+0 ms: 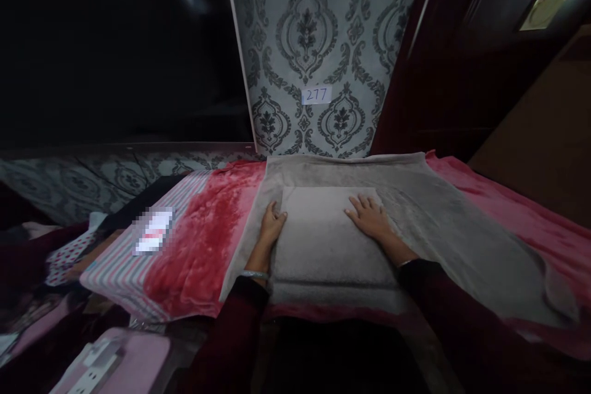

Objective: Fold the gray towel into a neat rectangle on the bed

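Observation:
A light grey plush cloth (325, 237) lies as a flat, folded rectangle in the middle, with a crease across its near end. Beneath and around it spreads a larger grey fabric layer (443, 234); whether the two are one piece I cannot tell. My left hand (271, 225) rests at the rectangle's left edge, thumb apart from its loosely bent fingers, gripping nothing. On the right side of the rectangle, near its far corner, my right hand (370, 218) lies flat with fingers spread.
Under the grey fabric is a red and pink plush cover (194, 246). To the left are a striped cloth (120, 271) and a lit, blurred-out phone-like screen (155, 231). A power strip (95, 375) sits at lower left. Patterned wall, dark television (115, 55) and cardboard panel (545, 129) stand behind.

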`<state>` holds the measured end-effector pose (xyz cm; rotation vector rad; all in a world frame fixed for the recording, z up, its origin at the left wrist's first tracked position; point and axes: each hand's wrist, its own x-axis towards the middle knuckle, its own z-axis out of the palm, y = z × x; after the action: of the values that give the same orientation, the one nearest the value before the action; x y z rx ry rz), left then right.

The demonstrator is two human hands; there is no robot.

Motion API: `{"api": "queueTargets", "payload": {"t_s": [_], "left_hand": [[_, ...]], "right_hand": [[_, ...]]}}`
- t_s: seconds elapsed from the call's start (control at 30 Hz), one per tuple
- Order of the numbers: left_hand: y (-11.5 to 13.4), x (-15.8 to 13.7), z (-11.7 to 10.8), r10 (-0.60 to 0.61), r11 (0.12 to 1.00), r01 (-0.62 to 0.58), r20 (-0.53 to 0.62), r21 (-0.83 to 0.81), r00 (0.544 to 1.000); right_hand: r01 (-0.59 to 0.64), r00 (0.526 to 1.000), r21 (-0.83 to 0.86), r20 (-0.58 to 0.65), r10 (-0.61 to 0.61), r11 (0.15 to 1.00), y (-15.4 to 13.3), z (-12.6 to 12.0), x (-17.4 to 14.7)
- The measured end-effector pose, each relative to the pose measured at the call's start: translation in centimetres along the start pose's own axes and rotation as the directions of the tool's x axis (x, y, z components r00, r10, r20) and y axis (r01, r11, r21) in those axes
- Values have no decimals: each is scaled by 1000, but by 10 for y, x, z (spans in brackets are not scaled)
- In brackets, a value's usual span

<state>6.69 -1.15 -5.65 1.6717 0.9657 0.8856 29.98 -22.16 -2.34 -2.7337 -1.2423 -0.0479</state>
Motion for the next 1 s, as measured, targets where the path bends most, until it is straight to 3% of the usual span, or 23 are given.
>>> {"api": "queueTargets", "payload": {"t_s": [0.13, 0.27, 0.43, 0.63, 0.87, 1.0], "left_hand": [[0, -1, 0, -14, 1000, 14, 19, -11, 1000], [1, -1, 0, -22, 999, 23, 29, -45, 999], [5, 2, 1, -46, 995, 49, 35, -89, 998], [7, 4, 2, -85, 991, 84, -1, -108, 996], [13, 5, 2, -112, 990, 108, -48, -88, 993], [20, 8, -1, -123, 990, 120, -34, -79, 992]], "right_hand": [[2, 1000, 12, 21, -3, 1000, 12, 11, 5], [2, 998, 49, 64, -5, 999, 19, 8, 7], [-175, 984, 158, 73, 165, 972, 43, 1, -5], [-328, 936, 544, 78, 343, 772, 67, -6, -20], [-388, 914, 680, 199, 352, 623, 79, -13, -30], [-327, 934, 732, 156, 321, 598, 84, -14, -50]]}}
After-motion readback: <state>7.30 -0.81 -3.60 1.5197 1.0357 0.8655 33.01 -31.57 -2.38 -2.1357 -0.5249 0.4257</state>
